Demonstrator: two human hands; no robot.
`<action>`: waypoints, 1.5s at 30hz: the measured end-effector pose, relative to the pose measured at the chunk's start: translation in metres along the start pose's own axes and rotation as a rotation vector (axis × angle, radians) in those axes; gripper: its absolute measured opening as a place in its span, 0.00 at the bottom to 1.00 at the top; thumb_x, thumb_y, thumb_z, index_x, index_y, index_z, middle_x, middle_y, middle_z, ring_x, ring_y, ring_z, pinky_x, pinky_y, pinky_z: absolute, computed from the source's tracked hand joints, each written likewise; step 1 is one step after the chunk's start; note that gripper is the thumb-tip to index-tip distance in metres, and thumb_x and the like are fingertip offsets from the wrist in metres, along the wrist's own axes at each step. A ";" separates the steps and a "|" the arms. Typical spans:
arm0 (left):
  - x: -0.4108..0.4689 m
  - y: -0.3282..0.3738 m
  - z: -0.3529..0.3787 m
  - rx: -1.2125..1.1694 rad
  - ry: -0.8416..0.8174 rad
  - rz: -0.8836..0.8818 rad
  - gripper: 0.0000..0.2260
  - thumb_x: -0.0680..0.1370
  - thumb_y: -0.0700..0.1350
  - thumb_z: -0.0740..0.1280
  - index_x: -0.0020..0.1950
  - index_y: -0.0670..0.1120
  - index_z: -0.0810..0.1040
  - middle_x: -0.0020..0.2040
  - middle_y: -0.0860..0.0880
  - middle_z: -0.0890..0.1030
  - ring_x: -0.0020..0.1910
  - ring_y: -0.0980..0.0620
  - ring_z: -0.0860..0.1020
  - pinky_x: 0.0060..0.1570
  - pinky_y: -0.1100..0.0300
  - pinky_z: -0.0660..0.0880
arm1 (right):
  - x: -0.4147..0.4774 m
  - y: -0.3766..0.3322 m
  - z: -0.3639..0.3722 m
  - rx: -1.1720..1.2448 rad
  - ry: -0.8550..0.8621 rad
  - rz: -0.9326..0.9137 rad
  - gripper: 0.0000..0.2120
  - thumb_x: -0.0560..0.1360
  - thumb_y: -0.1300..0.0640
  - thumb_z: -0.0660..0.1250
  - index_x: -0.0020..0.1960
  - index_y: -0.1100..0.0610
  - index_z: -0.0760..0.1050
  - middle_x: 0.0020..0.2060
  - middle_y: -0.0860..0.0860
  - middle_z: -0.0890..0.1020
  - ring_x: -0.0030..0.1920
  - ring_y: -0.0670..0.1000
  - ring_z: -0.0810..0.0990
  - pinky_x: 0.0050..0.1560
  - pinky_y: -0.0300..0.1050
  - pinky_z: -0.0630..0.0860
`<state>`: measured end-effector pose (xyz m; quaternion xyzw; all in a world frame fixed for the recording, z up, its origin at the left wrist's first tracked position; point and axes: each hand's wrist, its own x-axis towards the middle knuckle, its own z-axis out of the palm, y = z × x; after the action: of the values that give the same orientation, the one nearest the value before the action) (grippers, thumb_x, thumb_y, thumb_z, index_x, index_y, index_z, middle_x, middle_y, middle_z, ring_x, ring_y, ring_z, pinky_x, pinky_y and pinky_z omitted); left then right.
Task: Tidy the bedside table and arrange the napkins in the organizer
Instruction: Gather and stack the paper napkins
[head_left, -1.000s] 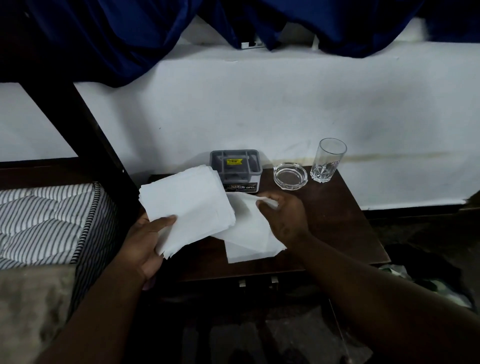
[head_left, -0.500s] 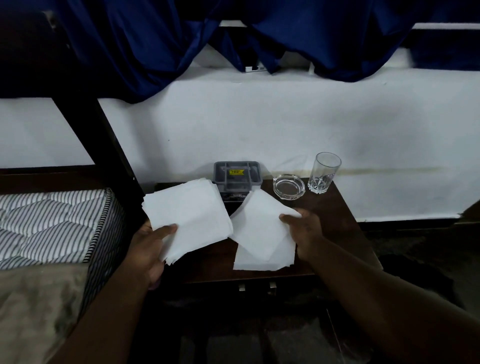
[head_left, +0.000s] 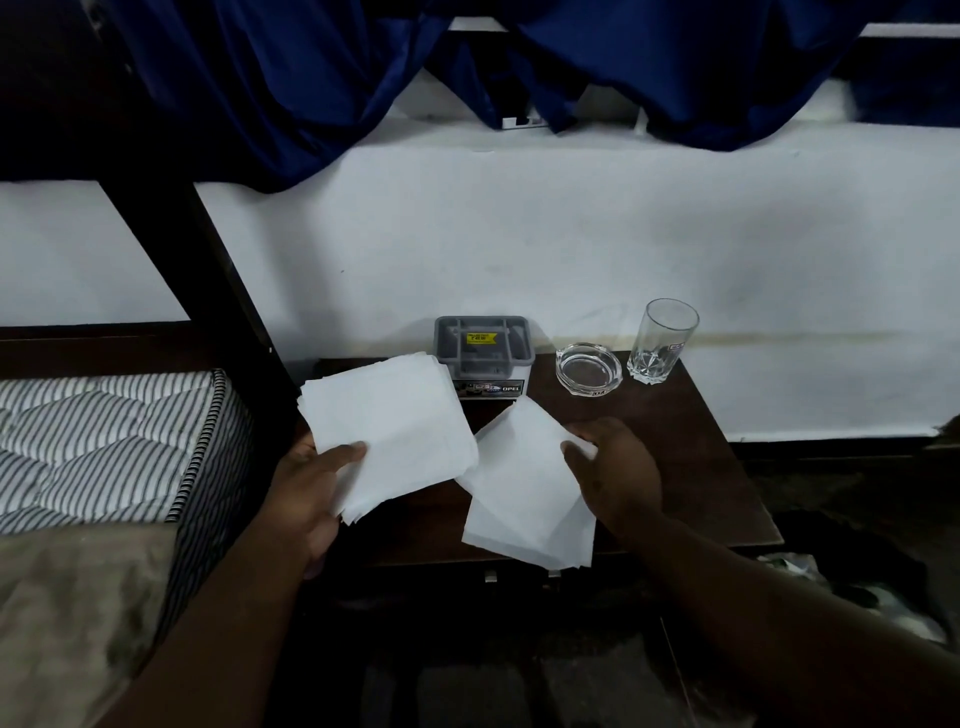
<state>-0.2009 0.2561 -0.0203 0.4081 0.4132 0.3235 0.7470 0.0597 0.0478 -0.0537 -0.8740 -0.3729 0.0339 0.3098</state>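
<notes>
Head view: gripping a napkin stack (head_left: 387, 434) in the left hand (head_left: 311, 488), thumb clamped on top. Pinching a loose napkin (head_left: 524, 493) with the right hand (head_left: 615, 475), now drawn nearer the table (head_left: 691, 462) edge than before. Sitting beyond both hands: organizer (head_left: 485, 353), ashtray (head_left: 588, 368), glass (head_left: 662, 340).

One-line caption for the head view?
Left hand holds a napkin stack; right hand lifts more napkins before the organizer.
</notes>
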 end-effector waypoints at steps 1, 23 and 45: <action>0.001 0.000 -0.001 0.000 0.004 -0.004 0.18 0.77 0.30 0.67 0.66 0.42 0.79 0.57 0.44 0.86 0.53 0.43 0.84 0.47 0.51 0.82 | -0.001 -0.001 0.000 -0.019 0.034 -0.034 0.12 0.77 0.48 0.68 0.57 0.48 0.83 0.57 0.49 0.81 0.56 0.52 0.80 0.51 0.48 0.78; -0.015 0.002 0.010 -0.001 -0.154 -0.024 0.16 0.76 0.31 0.68 0.63 0.40 0.80 0.58 0.39 0.85 0.51 0.42 0.85 0.48 0.49 0.84 | 0.054 -0.103 -0.137 0.879 -0.065 0.100 0.06 0.73 0.62 0.75 0.49 0.63 0.82 0.39 0.58 0.83 0.39 0.54 0.80 0.37 0.46 0.76; -0.045 0.007 0.047 -0.048 -0.423 -0.090 0.17 0.72 0.39 0.72 0.61 0.44 0.84 0.56 0.39 0.86 0.49 0.43 0.86 0.46 0.50 0.84 | 0.050 -0.142 -0.068 0.701 -0.381 0.153 0.12 0.70 0.65 0.77 0.52 0.64 0.82 0.48 0.62 0.86 0.43 0.58 0.86 0.44 0.50 0.84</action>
<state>-0.1810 0.2064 0.0170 0.4301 0.2572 0.2065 0.8404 0.0261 0.1217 0.0901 -0.7186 -0.3235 0.3433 0.5109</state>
